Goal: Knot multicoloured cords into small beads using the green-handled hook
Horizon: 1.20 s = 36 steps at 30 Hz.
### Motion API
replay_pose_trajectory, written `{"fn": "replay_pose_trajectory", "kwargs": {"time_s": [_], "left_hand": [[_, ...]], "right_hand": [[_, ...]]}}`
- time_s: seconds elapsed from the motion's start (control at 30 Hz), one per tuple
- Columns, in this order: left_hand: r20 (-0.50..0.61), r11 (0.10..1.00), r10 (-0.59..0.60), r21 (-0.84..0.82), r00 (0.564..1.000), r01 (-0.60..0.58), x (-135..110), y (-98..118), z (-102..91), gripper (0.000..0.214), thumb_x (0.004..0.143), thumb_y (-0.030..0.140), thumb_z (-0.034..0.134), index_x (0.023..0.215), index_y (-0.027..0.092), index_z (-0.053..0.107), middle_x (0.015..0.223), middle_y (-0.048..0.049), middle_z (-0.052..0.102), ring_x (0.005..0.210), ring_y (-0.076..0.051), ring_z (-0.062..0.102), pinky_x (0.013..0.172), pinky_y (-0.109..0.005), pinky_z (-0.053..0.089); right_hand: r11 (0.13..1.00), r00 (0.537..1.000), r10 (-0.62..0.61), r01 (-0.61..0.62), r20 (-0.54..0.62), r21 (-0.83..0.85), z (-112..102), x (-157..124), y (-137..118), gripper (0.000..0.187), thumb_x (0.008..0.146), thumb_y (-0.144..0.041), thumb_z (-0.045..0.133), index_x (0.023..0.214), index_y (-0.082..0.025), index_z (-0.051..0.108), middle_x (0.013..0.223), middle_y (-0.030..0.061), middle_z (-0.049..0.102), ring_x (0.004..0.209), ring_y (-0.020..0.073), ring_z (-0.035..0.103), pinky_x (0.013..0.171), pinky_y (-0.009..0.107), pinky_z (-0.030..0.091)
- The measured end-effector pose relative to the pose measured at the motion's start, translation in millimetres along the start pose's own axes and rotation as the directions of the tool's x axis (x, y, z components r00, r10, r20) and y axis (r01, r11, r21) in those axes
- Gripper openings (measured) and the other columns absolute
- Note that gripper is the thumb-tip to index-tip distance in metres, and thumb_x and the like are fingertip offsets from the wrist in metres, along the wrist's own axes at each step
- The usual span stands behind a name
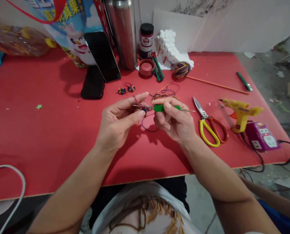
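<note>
Well, far left on my red counter (49, 139) a bottle (20, 40) lies on its side, then come a bag (64, 29), a propped phone (102, 55) and a flask (125, 35), with two small knots (126, 89) in front of it. My left hand (115, 122) is partly curled, thumb and fingers pinching a dark knot (143, 111) above the counter. The hook (159, 108) reaches across to it; whether its tip is through, I cannot tell. My right hand (177, 117) is closed around its green handle. Loose yarn (163, 96) lies just beyond, then a yarn ball (181, 70), scissors (204, 115), a glue gun (242, 112) and a purple box (263, 136).
</note>
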<state>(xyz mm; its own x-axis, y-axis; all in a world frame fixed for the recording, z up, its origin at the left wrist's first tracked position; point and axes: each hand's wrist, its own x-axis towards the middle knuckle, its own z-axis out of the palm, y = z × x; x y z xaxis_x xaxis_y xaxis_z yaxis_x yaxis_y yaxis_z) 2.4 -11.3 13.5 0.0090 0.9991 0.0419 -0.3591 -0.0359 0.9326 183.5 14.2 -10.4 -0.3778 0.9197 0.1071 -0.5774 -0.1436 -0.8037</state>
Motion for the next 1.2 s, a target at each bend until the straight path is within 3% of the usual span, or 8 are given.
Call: {"fn": "replay_pose_trajectory", "kwargs": {"time_s": [0.17,0.43,0.57,0.73,0.9,1.03,1.2], "left_hand": [[-0.033,0.997,0.038,0.061,0.999,-0.036,3.1,-2.9,-3.1,0.039,0.076,0.012,0.096,0.110,0.032,0.091,0.086,0.0004,0.079,0.074,-0.009,0.068,0.067,-0.019,0.058],[-0.026,0.917,0.157,0.376,0.987,-0.136,9.3,14.4,0.8,0.046,0.077,0.012,0.095,0.120,0.026,0.089,0.088,-0.0005,0.075,0.074,-0.011,0.060,0.069,-0.025,0.052],[-0.014,0.946,0.128,0.303,0.992,-0.117,17.1,12.0,0.7,0.043,0.074,0.012,0.097,0.114,0.025,0.090,0.089,-0.0017,0.077,0.078,-0.013,0.065,0.072,-0.025,0.055],[0.051,0.995,0.063,0.079,0.997,-0.067,28.6,-2.5,-2.7,0.037,0.078,0.015,0.096,0.112,0.026,0.091,0.089,-0.0024,0.080,0.085,-0.011,0.074,0.076,-0.018,0.058],[0.018,0.998,0.020,-0.053,1.000,-0.019,34.1,-12.8,-7.5,0.039,0.071,0.015,0.099,0.107,0.026,0.091,0.083,-0.0009,0.077,0.077,-0.007,0.071,0.076,-0.015,0.057],[-0.004,0.995,0.030,-0.094,1.000,-0.030,34.1,-14.6,-12.0,0.042,0.068,0.013,0.100,0.107,0.026,0.091,0.079,0.0002,0.075,0.073,-0.006,0.069,0.074,-0.014,0.058],[-0.002,0.990,0.012,-0.144,1.000,-0.012,34.3,-13.6,-14.7,0.047,0.063,0.016,0.102,0.108,0.025,0.091,0.077,-0.0001,0.075,0.071,-0.006,0.070,0.071,-0.014,0.058]], "right_hand": [[1.000,1.000,-0.016,0.016,-0.020,-0.012,3.8,-0.7,1.1,0.023,0.097,-0.039,0.080,0.107,-0.018,0.082,0.062,-0.0031,0.069,0.041,0.0050,0.045,0.042,0.020,0.036],[0.997,0.993,-0.078,0.076,-0.086,-0.027,4.9,-0.4,-3.4,0.024,0.096,-0.040,0.079,0.106,-0.019,0.082,0.064,-0.0031,0.068,0.042,0.0059,0.045,0.042,0.021,0.035],[0.995,0.990,-0.096,0.093,-0.102,-0.039,4.5,2.3,-4.6,0.025,0.094,-0.042,0.081,0.106,-0.020,0.082,0.064,-0.0040,0.068,0.042,0.0055,0.044,0.043,0.021,0.036],[0.989,0.979,-0.136,0.126,-0.154,-0.073,4.1,4.7,-4.6,0.026,0.093,-0.043,0.082,0.104,-0.019,0.082,0.062,-0.0041,0.069,0.042,0.0052,0.046,0.043,0.020,0.034],[0.970,0.973,-0.138,0.095,-0.187,-0.222,10.1,5.0,-8.8,0.022,0.096,-0.040,0.080,0.100,-0.019,0.083,0.066,-0.0037,0.068,0.049,0.0057,0.051,0.047,0.021,0.036],[0.940,0.980,-0.134,0.079,-0.145,-0.332,21.1,9.0,-16.0,0.019,0.095,-0.036,0.081,0.103,-0.019,0.085,0.072,-0.0025,0.069,0.058,0.0076,0.055,0.054,0.022,0.044],[0.941,0.989,-0.102,0.060,-0.110,-0.333,24.5,15.6,-18.2,0.021,0.094,-0.038,0.082,0.101,-0.018,0.086,0.070,-0.0014,0.070,0.057,0.0082,0.055,0.053,0.023,0.045]]}}
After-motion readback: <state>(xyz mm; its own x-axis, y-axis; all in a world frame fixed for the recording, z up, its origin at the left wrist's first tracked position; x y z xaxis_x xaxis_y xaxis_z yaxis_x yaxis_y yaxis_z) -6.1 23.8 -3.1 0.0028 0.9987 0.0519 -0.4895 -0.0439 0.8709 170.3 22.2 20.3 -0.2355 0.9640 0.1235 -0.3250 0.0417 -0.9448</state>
